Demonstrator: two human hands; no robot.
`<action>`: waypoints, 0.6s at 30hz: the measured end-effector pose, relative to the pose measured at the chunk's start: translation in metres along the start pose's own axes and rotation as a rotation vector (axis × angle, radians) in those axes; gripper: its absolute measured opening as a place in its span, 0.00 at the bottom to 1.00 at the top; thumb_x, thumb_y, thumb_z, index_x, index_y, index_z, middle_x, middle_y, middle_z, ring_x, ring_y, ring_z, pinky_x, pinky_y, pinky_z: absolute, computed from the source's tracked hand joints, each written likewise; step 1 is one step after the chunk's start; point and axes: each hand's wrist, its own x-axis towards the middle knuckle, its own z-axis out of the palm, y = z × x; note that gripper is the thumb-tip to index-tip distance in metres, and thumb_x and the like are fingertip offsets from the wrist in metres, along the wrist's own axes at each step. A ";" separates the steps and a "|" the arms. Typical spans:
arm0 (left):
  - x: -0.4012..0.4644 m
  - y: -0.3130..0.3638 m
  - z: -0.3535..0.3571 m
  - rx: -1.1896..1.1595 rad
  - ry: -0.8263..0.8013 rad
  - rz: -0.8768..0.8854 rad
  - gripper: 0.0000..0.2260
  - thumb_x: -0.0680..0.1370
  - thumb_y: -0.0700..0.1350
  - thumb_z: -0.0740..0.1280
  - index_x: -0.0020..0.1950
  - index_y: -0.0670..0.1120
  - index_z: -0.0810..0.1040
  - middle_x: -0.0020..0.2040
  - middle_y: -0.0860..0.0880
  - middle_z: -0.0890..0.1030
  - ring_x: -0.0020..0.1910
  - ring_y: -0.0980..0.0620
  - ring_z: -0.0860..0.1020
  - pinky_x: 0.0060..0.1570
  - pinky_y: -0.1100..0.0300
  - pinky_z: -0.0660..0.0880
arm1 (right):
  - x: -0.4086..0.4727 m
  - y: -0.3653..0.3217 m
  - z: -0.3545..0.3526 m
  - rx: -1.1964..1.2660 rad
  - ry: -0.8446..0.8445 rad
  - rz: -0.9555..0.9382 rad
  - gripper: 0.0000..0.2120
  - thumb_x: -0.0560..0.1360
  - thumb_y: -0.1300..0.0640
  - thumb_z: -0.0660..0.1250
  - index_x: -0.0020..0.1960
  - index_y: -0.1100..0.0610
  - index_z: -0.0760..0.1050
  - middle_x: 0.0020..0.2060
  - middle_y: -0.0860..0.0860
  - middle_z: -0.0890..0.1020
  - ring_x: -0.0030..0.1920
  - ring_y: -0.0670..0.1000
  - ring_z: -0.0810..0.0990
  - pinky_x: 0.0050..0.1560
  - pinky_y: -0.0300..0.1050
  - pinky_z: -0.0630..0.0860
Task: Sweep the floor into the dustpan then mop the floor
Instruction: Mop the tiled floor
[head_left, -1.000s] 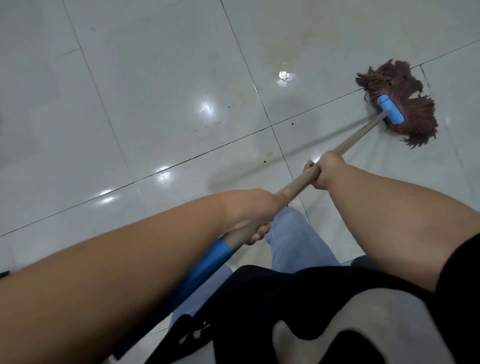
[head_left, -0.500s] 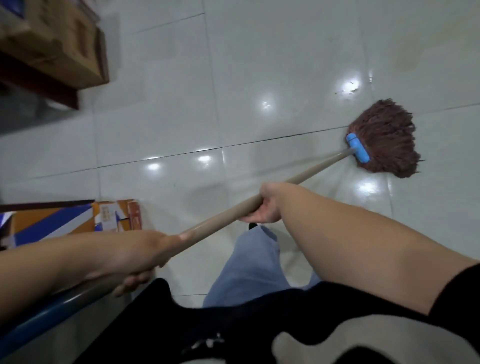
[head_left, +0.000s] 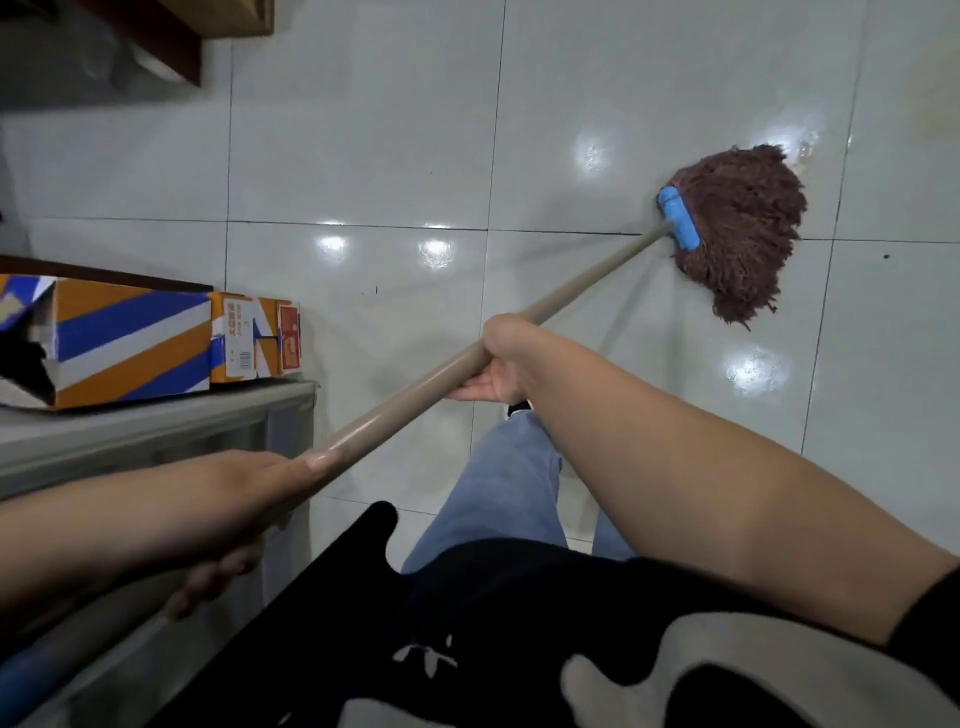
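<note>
Mopping stage: both grips wrap the mop handle (head_left: 519, 332), left hand (head_left: 244, 499) low, right hand (head_left: 501, 364) mid-shaft; mop head (head_left: 737, 228) on wet floor (head_left: 363, 130). No dustpan visible; sweeping probably done.

maroon mop head (head_left: 737, 228), orange-blue striped box (head_left: 130, 348)

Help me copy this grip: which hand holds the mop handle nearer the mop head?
The right hand, midway down the handle; the left hand grips nearer the top end.
</note>
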 end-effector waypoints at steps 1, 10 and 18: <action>0.000 0.000 0.005 0.020 0.038 0.026 0.37 0.72 0.69 0.58 0.52 0.33 0.71 0.24 0.44 0.67 0.17 0.50 0.65 0.19 0.65 0.65 | 0.000 0.001 -0.006 -0.017 0.012 -0.014 0.15 0.80 0.61 0.43 0.45 0.65 0.65 0.34 0.61 0.77 0.39 0.59 0.79 0.16 0.48 0.75; 0.012 0.060 0.132 -0.043 0.003 0.126 0.26 0.74 0.67 0.54 0.42 0.43 0.69 0.19 0.49 0.65 0.14 0.53 0.62 0.20 0.69 0.62 | -0.002 0.012 -0.104 0.011 0.235 -0.110 0.15 0.80 0.50 0.53 0.43 0.62 0.65 0.36 0.57 0.74 0.34 0.56 0.78 0.34 0.51 0.79; 0.046 0.205 0.239 -0.368 -0.211 0.505 0.22 0.78 0.64 0.53 0.38 0.45 0.64 0.16 0.50 0.65 0.12 0.56 0.63 0.17 0.73 0.64 | -0.042 0.005 -0.207 0.400 0.323 -0.514 0.13 0.82 0.49 0.52 0.49 0.59 0.66 0.31 0.57 0.73 0.13 0.49 0.72 0.15 0.32 0.69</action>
